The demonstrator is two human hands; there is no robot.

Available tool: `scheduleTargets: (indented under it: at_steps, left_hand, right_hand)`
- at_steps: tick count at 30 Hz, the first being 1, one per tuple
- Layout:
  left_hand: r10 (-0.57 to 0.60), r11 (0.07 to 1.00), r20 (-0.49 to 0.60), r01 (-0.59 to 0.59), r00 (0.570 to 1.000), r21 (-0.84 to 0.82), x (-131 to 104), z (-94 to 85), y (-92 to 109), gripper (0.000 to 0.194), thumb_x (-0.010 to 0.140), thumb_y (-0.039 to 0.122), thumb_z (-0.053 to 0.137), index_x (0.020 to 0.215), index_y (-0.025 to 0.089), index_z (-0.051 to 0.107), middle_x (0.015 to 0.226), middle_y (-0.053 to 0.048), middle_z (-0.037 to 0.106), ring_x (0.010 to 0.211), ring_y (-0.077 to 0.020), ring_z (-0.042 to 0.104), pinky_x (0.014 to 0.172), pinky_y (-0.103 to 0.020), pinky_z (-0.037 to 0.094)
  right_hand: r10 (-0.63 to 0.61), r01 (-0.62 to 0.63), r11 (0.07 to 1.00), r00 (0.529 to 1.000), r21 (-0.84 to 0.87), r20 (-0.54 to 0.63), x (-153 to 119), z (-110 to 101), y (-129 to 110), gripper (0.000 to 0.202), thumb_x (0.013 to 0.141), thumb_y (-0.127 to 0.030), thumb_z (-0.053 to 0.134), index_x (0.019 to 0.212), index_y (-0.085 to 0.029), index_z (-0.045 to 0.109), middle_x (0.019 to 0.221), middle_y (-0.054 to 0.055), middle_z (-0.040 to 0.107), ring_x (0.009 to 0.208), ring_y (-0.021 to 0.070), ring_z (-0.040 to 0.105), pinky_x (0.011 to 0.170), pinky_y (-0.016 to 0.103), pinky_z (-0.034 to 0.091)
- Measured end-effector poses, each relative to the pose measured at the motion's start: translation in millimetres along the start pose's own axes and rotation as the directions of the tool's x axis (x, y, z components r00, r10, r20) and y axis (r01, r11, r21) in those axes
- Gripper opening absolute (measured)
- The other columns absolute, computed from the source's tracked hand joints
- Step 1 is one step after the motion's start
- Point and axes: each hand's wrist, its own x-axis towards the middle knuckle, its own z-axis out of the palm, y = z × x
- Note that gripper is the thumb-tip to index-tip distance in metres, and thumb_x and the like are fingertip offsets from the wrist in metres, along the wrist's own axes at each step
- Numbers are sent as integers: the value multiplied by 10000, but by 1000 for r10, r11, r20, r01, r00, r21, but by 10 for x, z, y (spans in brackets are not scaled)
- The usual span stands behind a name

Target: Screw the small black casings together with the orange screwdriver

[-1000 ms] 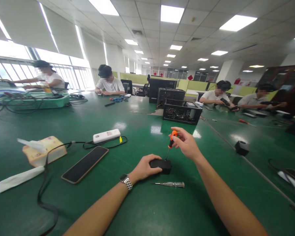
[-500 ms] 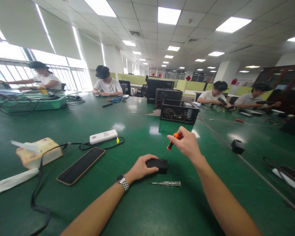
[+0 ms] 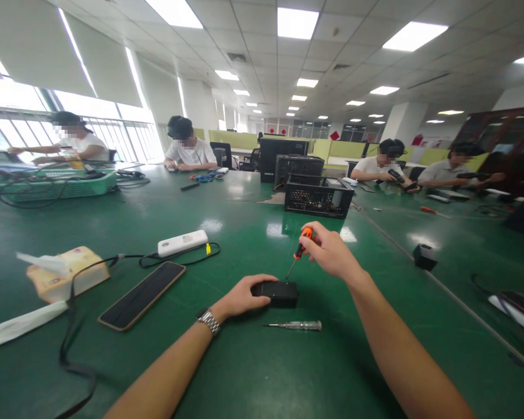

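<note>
A black rectangular box (image 3: 283,294) lies on the green table, and my left hand (image 3: 243,297) is closed round its left end, thumb along the near side and fingers at the far side. My right hand (image 3: 329,247) grips an orange and black screwdriver (image 3: 304,243) by its handle. The screwdriver leans with its shaft pointing down to the box's far top edge, its tip at or very close to the surface. Nearer to me lies a clear-handled screwdriver (image 3: 299,326), which neither hand touches.
On the left are a phone (image 3: 143,295), a white power bank (image 3: 183,242) with a cable, and a tissue pack (image 3: 76,273). An opened computer case (image 3: 317,198) stands ahead. A small black cube (image 3: 425,256) sits at right. Several people work around the table.
My left hand has slid a little left along the box, uncovering more of it. The right hand and its screwdriver have shifted slightly left, and the handle stands a bit higher.
</note>
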Motion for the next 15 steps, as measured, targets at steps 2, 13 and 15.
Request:
scheduleTargets:
  at_steps: [2,13,15]
  left_hand:
    - [-2,1000,-26,2,1000,8,-13,-12,1,470,758,287,671,1213,180,628,1110,-41,680,940,-225,619,864,-309,466]
    - [29,999,-63,-28,998,26,8,29,-7,478,766,308,691,1221,176,630,1083,-35,702,912,-219,636,826,-286,474]
    - [35,999,-68,-34,997,16,6,29,-6,475,768,303,695,1220,174,632,1090,-37,702,927,-221,636,834,-286,470]
  right_hand:
    - [-19,17,998,999,66,26,-25,-20,-45,179,887,-354,507,1029,-248,531,699,-20,655,572,152,650,505,224,489]
    - [-104,106,994,989,-16,109,-101,97,-166,151,893,-325,501,993,-233,566,699,-21,665,546,139,620,520,229,442]
    - [-110,114,993,988,-30,104,-104,73,-172,162,897,-338,499,1000,-229,562,691,-22,660,540,138,613,520,229,432]
